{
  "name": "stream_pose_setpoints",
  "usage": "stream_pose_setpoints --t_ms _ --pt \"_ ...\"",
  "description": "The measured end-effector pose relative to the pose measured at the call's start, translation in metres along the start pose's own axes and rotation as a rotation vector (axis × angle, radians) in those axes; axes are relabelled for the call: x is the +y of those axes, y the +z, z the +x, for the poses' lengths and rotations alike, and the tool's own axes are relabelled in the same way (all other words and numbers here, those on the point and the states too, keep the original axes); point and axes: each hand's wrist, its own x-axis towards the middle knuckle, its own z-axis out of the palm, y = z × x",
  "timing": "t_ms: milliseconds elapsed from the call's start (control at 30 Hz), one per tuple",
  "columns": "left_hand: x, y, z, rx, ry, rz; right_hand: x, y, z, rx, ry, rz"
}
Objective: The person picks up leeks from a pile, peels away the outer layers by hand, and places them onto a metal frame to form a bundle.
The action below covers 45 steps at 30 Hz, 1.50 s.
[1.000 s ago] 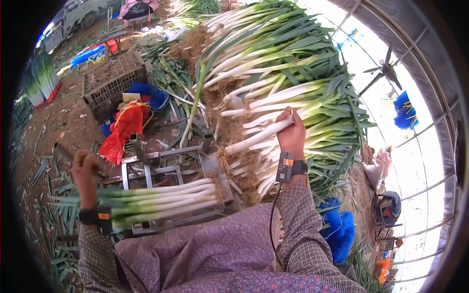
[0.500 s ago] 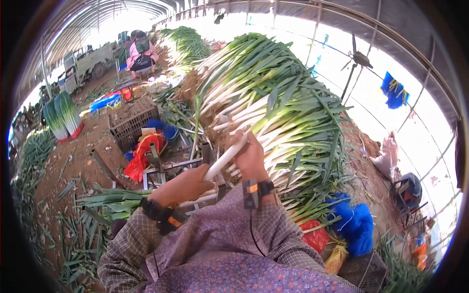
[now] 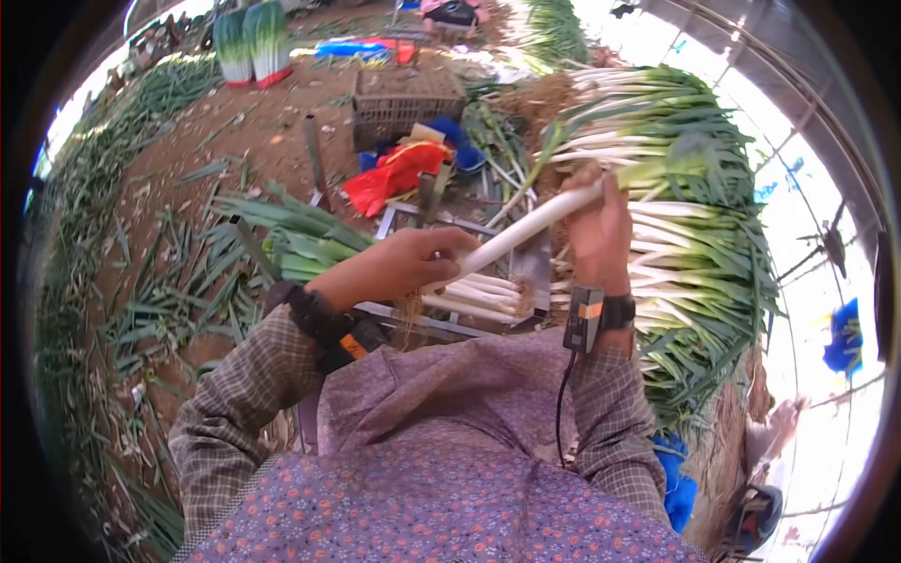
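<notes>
One long white green onion stalk (image 3: 526, 230) runs between my two hands. My left hand (image 3: 404, 266) grips its root end, where brown roots hang below the fingers. My right hand (image 3: 598, 230) is closed around the stalk higher up, near its green leaves. Below my hands a bundle of trimmed onions (image 3: 328, 253) lies across a metal frame (image 3: 455, 324), white ends to the right. Behind my right hand rises a big pile of onions (image 3: 694, 216).
A dark plastic crate (image 3: 405, 103) and a red bag (image 3: 394, 174) sit on the dirt floor beyond the frame. Cut green leaves (image 3: 160, 300) litter the ground at left. Upright onion bundles (image 3: 249, 38) stand far back. Another person (image 3: 455, 11) sits at the far end.
My right hand pulled one stalk out of the pile and my left hand left the bundle and took hold of the stalk's root end. The view swung left and down.
</notes>
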Motion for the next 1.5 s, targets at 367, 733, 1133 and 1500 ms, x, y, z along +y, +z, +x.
stream_pose_setpoints --t_ms 367,733,1133,1500 --pt "-0.177 -0.059 0.023 0.101 -0.379 -0.315 0.138 0.067 0.1 -0.633 0.22 -1.267" --pt "-0.227 -0.079 0.038 0.085 -0.511 0.067 0.296 -0.153 0.09 -1.047 0.358 -1.719" --pt "-0.31 -0.056 0.122 0.196 -0.031 0.795 0.203 -0.303 0.056 -0.881 0.658 -1.901" --pt "-0.376 -0.043 0.169 -0.051 -0.103 1.024 0.207 -0.312 0.039 -0.637 0.422 -2.0"
